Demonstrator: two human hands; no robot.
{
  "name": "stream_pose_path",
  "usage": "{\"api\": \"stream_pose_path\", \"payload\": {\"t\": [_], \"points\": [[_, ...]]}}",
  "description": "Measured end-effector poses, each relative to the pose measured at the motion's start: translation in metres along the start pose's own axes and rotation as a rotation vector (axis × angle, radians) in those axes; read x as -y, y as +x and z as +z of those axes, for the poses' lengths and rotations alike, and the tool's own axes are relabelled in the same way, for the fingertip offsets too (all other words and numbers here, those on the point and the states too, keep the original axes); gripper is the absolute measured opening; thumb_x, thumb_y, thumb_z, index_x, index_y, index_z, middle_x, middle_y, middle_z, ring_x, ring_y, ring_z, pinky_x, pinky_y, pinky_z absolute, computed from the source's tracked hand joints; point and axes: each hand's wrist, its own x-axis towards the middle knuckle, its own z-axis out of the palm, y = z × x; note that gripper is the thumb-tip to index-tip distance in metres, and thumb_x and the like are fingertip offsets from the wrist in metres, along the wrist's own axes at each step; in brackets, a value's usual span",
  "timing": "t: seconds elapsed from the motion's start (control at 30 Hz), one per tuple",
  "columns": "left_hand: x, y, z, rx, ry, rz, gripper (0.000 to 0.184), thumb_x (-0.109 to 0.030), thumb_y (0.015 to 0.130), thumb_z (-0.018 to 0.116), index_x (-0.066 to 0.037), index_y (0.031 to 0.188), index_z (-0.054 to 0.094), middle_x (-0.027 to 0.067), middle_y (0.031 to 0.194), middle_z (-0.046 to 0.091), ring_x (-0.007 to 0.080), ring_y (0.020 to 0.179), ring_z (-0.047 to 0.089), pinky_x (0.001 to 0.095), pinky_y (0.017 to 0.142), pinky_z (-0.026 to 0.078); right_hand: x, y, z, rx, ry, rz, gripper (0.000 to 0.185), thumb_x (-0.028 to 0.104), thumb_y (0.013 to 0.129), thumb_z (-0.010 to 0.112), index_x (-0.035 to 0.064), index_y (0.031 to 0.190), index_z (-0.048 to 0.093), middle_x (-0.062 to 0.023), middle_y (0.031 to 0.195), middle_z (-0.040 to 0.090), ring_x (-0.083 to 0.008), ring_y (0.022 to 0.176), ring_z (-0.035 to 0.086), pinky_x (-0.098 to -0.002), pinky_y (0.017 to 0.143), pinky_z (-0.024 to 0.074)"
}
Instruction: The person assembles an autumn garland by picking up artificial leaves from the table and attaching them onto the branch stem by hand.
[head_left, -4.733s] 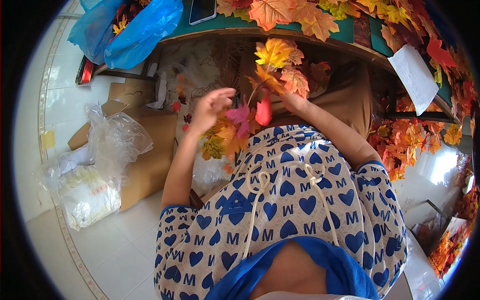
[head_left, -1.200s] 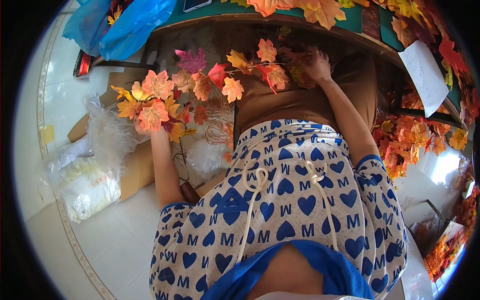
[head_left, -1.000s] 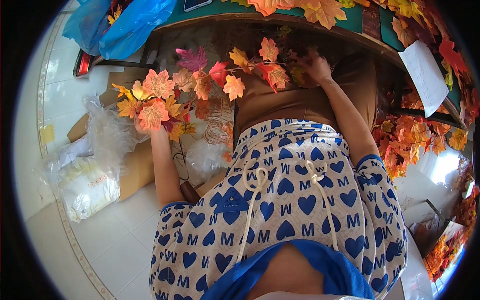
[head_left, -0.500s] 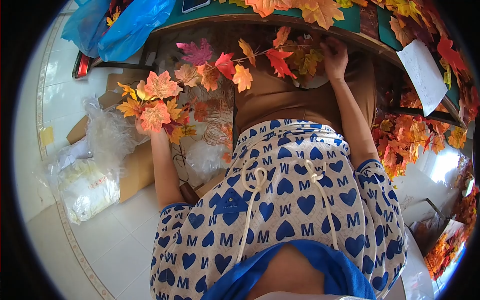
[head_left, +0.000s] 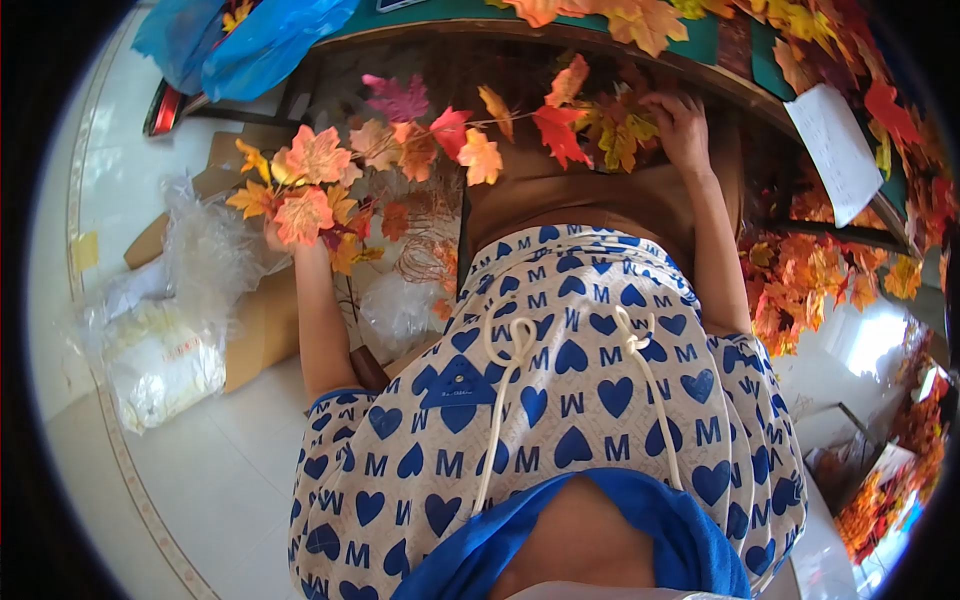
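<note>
A garland of orange, yellow, red and magenta artificial leaves (head_left: 416, 148) stretches across the space below the table edge, over brown trousers. At its left end my left hand (head_left: 280, 238) is closed around the stem, its fingers largely covered by the orange leaf bunch. On the right my right hand (head_left: 682, 128) has curled fingers pinched at the garland's other end, beside a yellow leaf (head_left: 622, 138). The middle of the garland hangs between both hands.
The green table (head_left: 765, 72) carries more autumn leaves (head_left: 640, 22) and a written paper sheet (head_left: 835, 155). A blue plastic bag (head_left: 275, 45) hangs at upper left. Clear plastic bags (head_left: 165, 365) and cardboard (head_left: 265, 330) lie left. Leaf bunches (head_left: 800, 285) hang right.
My right hand has moved up and right from its earlier spot, and the yellow leaf beside it shows more fully. My left hand has kept its hold. The view has shifted slightly.
</note>
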Motion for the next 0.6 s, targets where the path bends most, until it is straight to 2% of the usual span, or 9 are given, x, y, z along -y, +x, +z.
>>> {"api": "stream_pose_path", "payload": {"t": [0.03, 0.07, 0.1, 0.17, 0.27, 0.3, 0.37, 0.5, 0.6], "points": [[-0.002, 0.0, 0.0, -0.005, -0.009, 0.009, 0.018, -0.011, 0.086, 0.053, 0.002, 0.099, 0.057, 0.0106, 0.089, 0.058, 0.0268, 0.083, 0.059, 0.0458, 0.078, 0.05, 0.0, -0.002, 0.001, 0.044, -0.068, -0.059, 0.021, 0.006, 0.074, 0.061, 0.019, 0.089, 0.068, -0.0025, 0.088, 0.063, -0.0274, 0.085, 0.056, -0.0365, 0.081, 0.0459], [-0.003, -0.001, 0.001, -0.008, -0.018, 0.014, 0.018, -0.011, 0.086, 0.053, 0.002, 0.099, 0.057, 0.0106, 0.089, 0.058, 0.0268, 0.083, 0.059, 0.0458, 0.078, 0.05, 0.0, -0.004, 0.004, 0.144, -0.106, -0.098, 0.027, 0.006, 0.077, 0.057, 0.0227, 0.094, 0.068, -0.0039, 0.098, 0.061, -0.0275, 0.089, 0.057, -0.0379, 0.083, 0.0458], [-0.003, -0.001, 0.002, -0.013, -0.021, 0.02, 0.018, -0.011, 0.086, 0.053, 0.002, 0.099, 0.057, 0.0107, 0.089, 0.058, 0.0268, 0.083, 0.059, 0.0459, 0.078, 0.05, -0.001, -0.007, 0.009, 0.145, -0.093, -0.108, 0.027, 0.006, 0.077, 0.057, 0.0227, 0.094, 0.068, -0.0039, 0.098, 0.061, -0.0275, 0.089, 0.057, -0.0379, 0.083, 0.0458], [-0.004, -0.001, 0.004, -0.021, -0.027, 0.034, 0.018, -0.011, 0.086, 0.053, 0.002, 0.099, 0.057, 0.0107, 0.089, 0.058, 0.0268, 0.083, 0.059, 0.0459, 0.078, 0.051, -0.002, -0.017, 0.022, 0.389, -0.147, -0.126, 0.033, 0.008, 0.079, 0.053, 0.0273, 0.103, 0.066, -0.0063, 0.11, 0.057, -0.0283, 0.097, 0.057, -0.0402, 0.085, 0.0448], [-0.005, -0.001, 0.004, -0.037, -0.034, 0.043, 0.018, -0.01, 0.085, 0.053, 0.002, 0.098, 0.057, 0.0108, 0.089, 0.058, 0.0269, 0.083, 0.059, 0.046, 0.078, 0.051, 0.0, -0.029, 0.038, 0.533, -0.213, -0.245, 0.039, 0.009, 0.081, 0.05, 0.0315, 0.11, 0.063, -0.0078, 0.117, 0.052, -0.0286, 0.104, 0.056, -0.0429, 0.088, 0.044], [-0.006, -0.002, 0.004, -0.043, -0.029, 0.046, 0.018, -0.01, 0.085, 0.053, 0.002, 0.098, 0.057, 0.0108, 0.089, 0.058, 0.0269, 0.083, 0.059, 0.046, 0.078, 0.051, 0.003, -0.03, 0.039, 0.535, -0.209, -0.25, 0.039, 0.009, 0.081, 0.05, 0.0315, 0.11, 0.063, -0.0078, 0.117, 0.052, -0.0286, 0.104, 0.056, -0.0429, 0.088, 0.044], [-0.004, -0.002, 0.006, -0.052, -0.037, 0.052, 0.018, -0.01, 0.085, 0.053, 0.002, 0.098, 0.057, 0.0109, 0.089, 0.058, 0.0269, 0.083, 0.059, 0.046, 0.078, 0.051, 0.011, -0.03, 0.043, 0.772, -0.194, -0.139, 0.044, 0.006, 0.081, 0.048, 0.0322, 0.114, 0.061, -0.0081, 0.121, 0.052, -0.0295, 0.106, 0.055, -0.0433, 0.091, 0.0427], [-0.005, 0.003, 0.006, -0.076, -0.051, 0.061, 0.018, -0.01, 0.085, 0.053, 0.002, 0.098, 0.057, 0.011, 0.088, 0.058, 0.027, 0.083, 0.059, 0.0461, 0.078, 0.051, 0.015, -0.03, 0.05, 0.728, -0.118, -0.178, 0.046, 0.004, 0.082, 0.046, 0.0323, 0.115, 0.061, -0.0089, 0.122, 0.053, -0.0291, 0.107, 0.055, -0.0427, 0.09, 0.0431], [-0.004, 0.004, 0.004, -0.088, -0.06, 0.07, 0.018, -0.01, 0.085, 0.054, 0.002, 0.098, 0.057, 0.0111, 0.088, 0.058, 0.027, 0.082, 0.059, 0.0461, 0.078, 0.051, 0.017, -0.019, 0.046, 0.827, -0.082, -0.067, 0.043, 0.003, 0.08, 0.049, 0.027, 0.112, 0.063, -0.0115, 0.113, 0.059, -0.03, 0.101, 0.057, -0.0415, 0.085, 0.0461]]}}
